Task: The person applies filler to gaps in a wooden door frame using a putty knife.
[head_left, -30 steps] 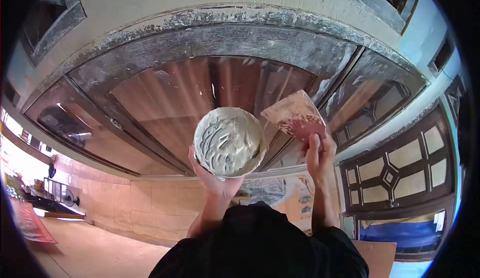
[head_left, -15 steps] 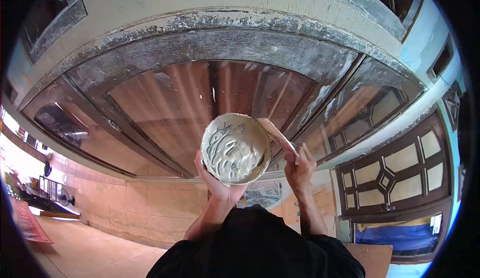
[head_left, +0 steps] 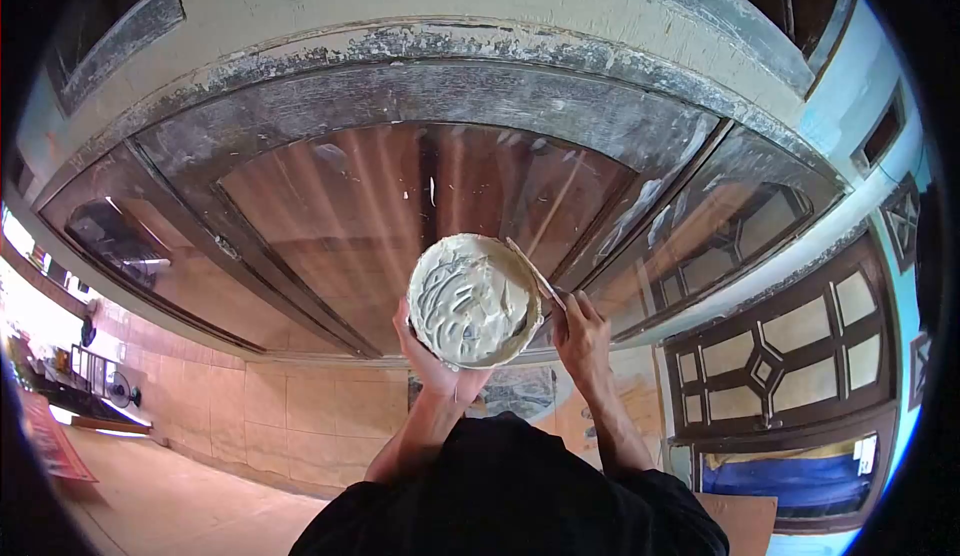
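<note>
A round container (head_left: 414,301) full of pale, thick paste (head_left: 470,306) is held up in front of my chest. My left hand (head_left: 436,366) is wrapped round its lower left side from below. In my right hand (head_left: 583,334) is a flat scraper (head_left: 535,278), whose blade lies against the container's right rim. Ridges and dents mark the paste's surface. Just beyond the container stands a dark wooden window frame (head_left: 480,91) with patchy whitish smears and reddish glass panes.
A panelled door (head_left: 775,366) stands at the right, with blue cloth (head_left: 785,481) low behind it. At the far left a fan (head_left: 122,390) is on the tiled floor (head_left: 200,476). A brown board (head_left: 745,518) lies at the lower right.
My right hand has moved left and closer to the container, and the scraper has swung steeper along its right rim. The container appears slightly lower and farther right.
</note>
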### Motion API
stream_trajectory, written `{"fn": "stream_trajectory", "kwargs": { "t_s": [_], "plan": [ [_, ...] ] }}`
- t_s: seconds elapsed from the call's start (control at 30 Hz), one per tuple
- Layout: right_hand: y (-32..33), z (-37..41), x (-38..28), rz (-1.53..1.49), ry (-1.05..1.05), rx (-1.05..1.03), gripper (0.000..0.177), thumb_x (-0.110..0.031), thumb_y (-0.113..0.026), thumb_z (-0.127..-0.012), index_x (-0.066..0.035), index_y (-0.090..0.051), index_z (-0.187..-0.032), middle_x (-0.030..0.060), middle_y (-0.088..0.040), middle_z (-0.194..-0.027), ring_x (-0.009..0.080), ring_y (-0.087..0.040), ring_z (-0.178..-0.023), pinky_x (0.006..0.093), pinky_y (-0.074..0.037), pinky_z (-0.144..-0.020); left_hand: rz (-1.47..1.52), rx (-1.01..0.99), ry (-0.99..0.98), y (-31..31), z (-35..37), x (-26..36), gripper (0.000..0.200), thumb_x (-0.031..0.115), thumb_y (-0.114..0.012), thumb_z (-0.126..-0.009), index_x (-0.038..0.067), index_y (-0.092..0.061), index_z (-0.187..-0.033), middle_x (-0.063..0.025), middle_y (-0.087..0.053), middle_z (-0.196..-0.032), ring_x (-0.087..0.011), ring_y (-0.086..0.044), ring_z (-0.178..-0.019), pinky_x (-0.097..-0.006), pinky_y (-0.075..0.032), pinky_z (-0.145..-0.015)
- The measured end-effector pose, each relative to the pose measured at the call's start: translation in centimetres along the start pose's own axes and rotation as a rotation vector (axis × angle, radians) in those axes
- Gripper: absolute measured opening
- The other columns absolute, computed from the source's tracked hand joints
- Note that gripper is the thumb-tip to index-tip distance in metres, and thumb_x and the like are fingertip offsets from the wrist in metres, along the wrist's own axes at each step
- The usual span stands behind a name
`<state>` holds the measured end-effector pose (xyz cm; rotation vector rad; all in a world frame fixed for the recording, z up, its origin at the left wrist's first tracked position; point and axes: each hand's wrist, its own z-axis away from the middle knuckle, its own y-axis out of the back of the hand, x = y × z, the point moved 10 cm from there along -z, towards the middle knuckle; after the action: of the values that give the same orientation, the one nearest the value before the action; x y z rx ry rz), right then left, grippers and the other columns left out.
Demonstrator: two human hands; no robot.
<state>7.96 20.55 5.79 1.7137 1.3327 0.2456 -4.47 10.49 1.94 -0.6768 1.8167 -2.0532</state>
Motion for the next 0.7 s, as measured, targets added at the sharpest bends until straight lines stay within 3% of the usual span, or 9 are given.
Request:
{"fn": "stream_trajectory", "kwargs": {
  "t_s": [0.07,0.17,0.23,0.33,0.4,0.43,0.57,0.63,0.7],
  "plan": [
    [-0.1,0.4,-0.1,0.085,0.080,0.086,0.008,-0.008,-0.061,-0.082,-0.004,-0.054,-0.083,0.0115,-0.049,-0.068,0.0307,-0.056,-0.053,0.0378,-0.043,-0.045,0.012,0.003,0.012,-0.1,0.1,-0.1,0.072,0.063,-0.037,-0.084,0.009,-0.043,-0.131,-0.0109,-0.048,-0.129,-0.0308,-0.048,-0.115,-0.0468,-0.038,-0.097],
    [-1.2,1.3,2.5,0.118,-0.025,-0.005,0.007,-0.008,-0.060,-0.083,-0.004,-0.054,-0.083,0.0131,-0.051,-0.066,0.0331,-0.055,-0.051,0.0383,-0.043,-0.044,0.000,-0.007,0.021,-1.0,0.4,0.1,0.069,0.061,-0.033,-0.086,0.009,-0.044,-0.129,-0.0093,-0.050,-0.127,-0.0293,-0.049,-0.113,-0.0446,-0.039,-0.096],
    [0.7,1.2,3.7,0.103,0.024,0.116,0.008,-0.009,-0.059,-0.084,-0.004,-0.056,-0.089,0.0133,-0.049,-0.062,0.0269,-0.054,-0.045,0.0375,-0.042,-0.042,0.013,-0.012,-0.001,-1.2,0.3,0.3,0.069,0.061,-0.033,-0.085,0.009,-0.044,-0.129,-0.0096,-0.050,-0.127,-0.0295,-0.049,-0.113,-0.0449,-0.039,-0.096],
    [5.0,-0.1,5.9,-0.113,-0.297,0.179,0.013,-0.013,-0.060,-0.086,-0.004,-0.058,-0.095,0.0076,-0.049,-0.060,0.0150,-0.051,-0.044,0.0324,-0.039,-0.038,0.024,-0.023,0.009,-0.5,0.3,0.2,0.069,0.061,-0.034,-0.085,0.009,-0.044,-0.130,-0.0101,-0.049,-0.128,-0.0298,-0.049,-0.114,-0.0454,-0.039,-0.096],
    [7.6,-0.3,6.5,-0.780,-0.567,0.407,0.019,-0.020,-0.059,-0.089,-0.002,-0.060,-0.095,0.0008,-0.049,-0.059,0.0066,-0.048,-0.048,0.0269,-0.035,-0.036,0.035,-0.017,0.030,-0.3,0.2,-0.1,0.069,0.061,-0.035,-0.085,0.009,-0.043,-0.130,-0.0100,-0.050,-0.127,-0.0300,-0.049,-0.113,-0.0464,-0.039,-0.095],
    [8.0,-0.3,6.1,-0.779,-0.575,0.412,0.019,-0.020,-0.059,-0.089,-0.002,-0.060,-0.095,0.0008,-0.049,-0.059,0.0066,-0.048,-0.048,0.0269,-0.035,-0.036,0.032,-0.013,0.037,-0.1,0.3,-0.4,0.069,0.061,-0.035,-0.085,0.009,-0.043,-0.130,-0.0100,-0.050,-0.127,-0.0300,-0.049,-0.113,-0.0464,-0.039,-0.095],
    [6.5,-1.1,4.2,-0.826,-0.642,0.135,0.028,-0.026,-0.054,-0.092,0.002,-0.059,-0.092,0.0005,-0.055,-0.058,0.0058,-0.047,-0.043,0.0232,-0.033,-0.035,0.010,-0.018,0.029,0.4,0.2,-0.9,0.070,0.063,-0.038,-0.085,0.012,-0.042,-0.132,-0.0087,-0.046,-0.132,-0.0294,-0.044,-0.118,-0.0477,-0.035,-0.100],
    [3.4,-1.8,2.6,-0.867,-0.608,-0.196,0.028,-0.026,-0.054,-0.092,0.002,-0.059,-0.094,0.0005,-0.056,-0.060,0.0058,-0.046,-0.040,0.0226,-0.032,-0.035,0.013,-0.048,0.013,-0.2,0.4,-0.9,0.069,0.061,-0.037,-0.085,0.011,-0.041,-0.133,-0.0089,-0.046,-0.131,-0.0293,-0.045,-0.118,-0.0469,-0.035,-0.099],
    [3.1,-1.8,1.6,-0.934,-0.614,-0.212,0.029,-0.025,-0.054,-0.092,0.003,-0.059,-0.092,0.0003,-0.056,-0.059,0.0052,-0.046,-0.040,0.0224,-0.032,-0.035,0.037,-0.058,0.009,-0.3,0.6,-0.9,0.069,0.060,-0.036,-0.086,0.010,-0.041,-0.132,-0.0090,-0.047,-0.131,-0.0290,-0.045,-0.117,-0.0463,-0.035,-0.100]
  ]
}}
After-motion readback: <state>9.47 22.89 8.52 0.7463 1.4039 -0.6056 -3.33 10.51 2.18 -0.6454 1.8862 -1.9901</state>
